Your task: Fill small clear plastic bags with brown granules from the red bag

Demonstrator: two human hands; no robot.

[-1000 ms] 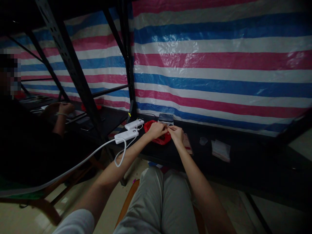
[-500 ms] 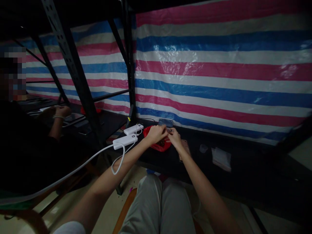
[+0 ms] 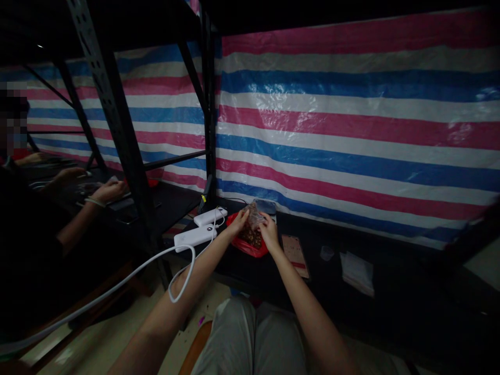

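Note:
Between my two hands is a small clear plastic bag (image 3: 255, 217), held above a red plastic bag (image 3: 255, 252) lying open on the black table. My left hand (image 3: 239, 221) pinches the clear bag on its left side, where something brownish shows through the plastic. On the other side my right hand (image 3: 269, 229) grips the bag's edge with its fingertips. Small brown and golden pieces (image 3: 253, 237) fill the red bag; they are too small to name. A pinkish-brown flat card or pad (image 3: 296, 255) lies just right of my right forearm.
Two white power banks (image 3: 195, 238) with a white cable (image 3: 133, 270) sit left of the red bag. A dark phone-like slab (image 3: 265, 207) is behind it. A small clear cup (image 3: 327, 253) and flat clear bags (image 3: 357, 272) lie to the right. Beyond the black metal post (image 3: 117, 120), a co-worker's hand (image 3: 109, 191) works.
My hands have moved slightly left and apart, and the clear bag now shows between them. The pinkish-brown pad is uncovered. The co-worker's hand has shifted, and the view has tilted a little.

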